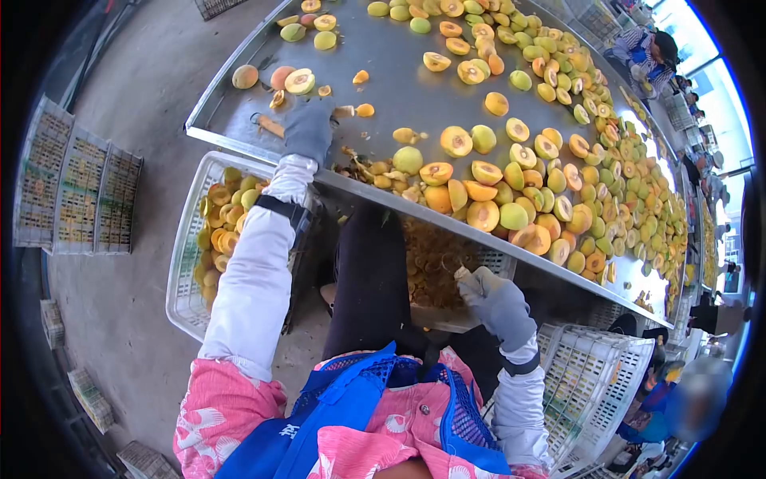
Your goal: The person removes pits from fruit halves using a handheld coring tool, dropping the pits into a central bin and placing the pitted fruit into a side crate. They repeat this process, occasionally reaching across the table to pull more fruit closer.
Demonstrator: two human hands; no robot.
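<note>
On the metal table [359, 88] lie many halved yellow-green fruits [456, 141], densest toward the right. My left hand [308, 132], in a grey glove, is closed on a wooden-handled tool [270, 125] over the table's near left part; the tool's far end points at a small fruit piece [365, 110]. A cut fruit half [299, 81] lies just beyond that hand. Below the table's front edge is my right hand [499, 305], also gloved, its fingers closed round a small pale thing with a thin metal loop, too small to name.
A white crate of fruit halves [187, 263] stands below the table's left corner. Under the table sits a crate of brown scraps [435, 263]. Stacked crates stand at left [76, 180] and lower right [594, 383]. Co-workers [642, 60] are at the far right.
</note>
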